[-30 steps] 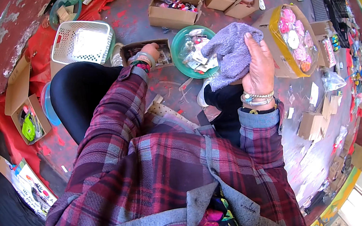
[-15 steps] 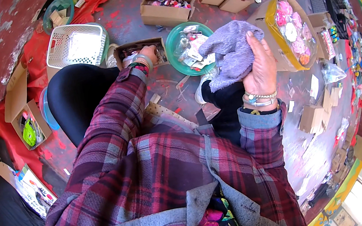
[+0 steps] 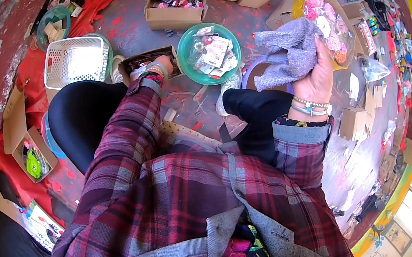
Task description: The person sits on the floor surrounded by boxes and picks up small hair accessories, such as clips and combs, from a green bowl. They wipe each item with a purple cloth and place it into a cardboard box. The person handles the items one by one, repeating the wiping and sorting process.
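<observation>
My right hand [image 3: 319,74] is raised and holds a crumpled lilac knitted cloth [image 3: 288,52] in front of me. My left hand [image 3: 160,66] reaches forward into a small dark cardboard box [image 3: 132,63] on the floor; its fingers are hidden inside, so I cannot tell what they hold. Between the two hands sits a green round bowl [image 3: 191,71] filled with small packets. I sit on the floor in a plaid shirt with my knees bent.
A white plastic basket [image 3: 75,63] stands at the left beyond my knee. Several open cardboard boxes [image 3: 173,11] of small colourful items lie ahead. A box of pink round things [image 3: 322,11] is at the right. An open box [image 3: 30,152] lies at the left.
My right hand with the lilac cloth has shifted slightly right and up. My left hand has stayed at the dark box.
</observation>
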Tool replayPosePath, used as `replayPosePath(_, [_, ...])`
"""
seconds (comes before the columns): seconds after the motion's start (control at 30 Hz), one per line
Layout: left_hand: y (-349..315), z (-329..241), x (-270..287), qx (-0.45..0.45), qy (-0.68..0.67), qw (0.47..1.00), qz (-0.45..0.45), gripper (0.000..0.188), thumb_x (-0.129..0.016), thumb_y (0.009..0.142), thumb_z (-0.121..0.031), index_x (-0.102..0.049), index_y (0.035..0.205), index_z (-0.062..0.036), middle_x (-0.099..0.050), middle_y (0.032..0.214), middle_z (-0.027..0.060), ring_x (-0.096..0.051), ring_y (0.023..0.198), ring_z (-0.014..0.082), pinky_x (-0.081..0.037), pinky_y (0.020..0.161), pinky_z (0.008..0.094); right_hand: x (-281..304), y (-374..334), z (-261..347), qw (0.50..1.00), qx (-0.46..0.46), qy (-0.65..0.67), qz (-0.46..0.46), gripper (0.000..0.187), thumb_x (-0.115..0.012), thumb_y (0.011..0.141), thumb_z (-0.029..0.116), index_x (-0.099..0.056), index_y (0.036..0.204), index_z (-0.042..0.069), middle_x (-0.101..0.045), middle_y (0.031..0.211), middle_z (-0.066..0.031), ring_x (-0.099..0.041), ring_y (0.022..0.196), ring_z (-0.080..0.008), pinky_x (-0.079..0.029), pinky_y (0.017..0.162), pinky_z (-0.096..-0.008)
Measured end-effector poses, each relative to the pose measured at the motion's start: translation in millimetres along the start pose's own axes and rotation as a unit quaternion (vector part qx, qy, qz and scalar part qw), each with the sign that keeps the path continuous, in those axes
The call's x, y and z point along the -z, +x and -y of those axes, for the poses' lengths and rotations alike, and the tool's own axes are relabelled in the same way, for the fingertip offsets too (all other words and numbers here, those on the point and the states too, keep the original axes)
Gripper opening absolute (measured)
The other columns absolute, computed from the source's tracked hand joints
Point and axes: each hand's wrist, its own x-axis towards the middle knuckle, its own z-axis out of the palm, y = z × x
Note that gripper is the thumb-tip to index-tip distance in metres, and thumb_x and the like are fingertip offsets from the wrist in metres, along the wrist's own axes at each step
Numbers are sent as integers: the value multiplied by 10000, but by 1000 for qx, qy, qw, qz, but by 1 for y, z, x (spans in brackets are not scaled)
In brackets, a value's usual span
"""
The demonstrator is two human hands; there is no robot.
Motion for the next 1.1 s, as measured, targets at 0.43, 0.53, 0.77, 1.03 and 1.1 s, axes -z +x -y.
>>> replayPosePath(0.43, [-43,-63,99,0,153,987,46,274,-490,770,-220,-630,910,-31,-589,970,188,-563,911,329,-445,791,379,7,-8,22,997,13,71,-21,282,-525,825,189,-528,1054,24,-580,1026,-94,-546,943,-238,-424,853,-382])
replayPosePath(0.53, [-31,-90,106,-11,71,996,-51,282,-494,764,-246,-625,854,-13,-598,872,203,-571,851,348,-445,771,398,9,-8,24,997,11,79,-18,280,-526,824,189,-531,1053,29,-582,1022,-93,-548,939,-239,-427,848,-384])
replayPosePath(0.77, [45,-110,60,-47,-55,974,-217,275,-563,740,-181,-565,992,-71,-580,969,172,-546,906,328,-428,794,405,7,-3,23,996,-20,89,-6,268,-496,840,200,-532,1043,29,-591,1000,-86,-569,904,-229,-463,780,-369])
replayPosePath(1.03, [85,-121,38,32,-60,986,-155,217,-483,760,-133,-584,948,-89,-606,926,141,-569,891,321,-451,767,411,-2,-3,24,993,-43,111,17,256,-505,831,156,-528,1049,23,-596,990,-88,-575,902,-220,-461,797,-356])
replayPosePath(1.1, [96,-111,32,5,-59,987,-151,206,-486,768,-144,-605,929,-94,-605,898,154,-569,852,339,-451,752,415,-2,-2,21,993,-46,109,14,259,-503,832,151,-525,1055,22,-593,997,-89,-571,915,-220,-461,801,-360])
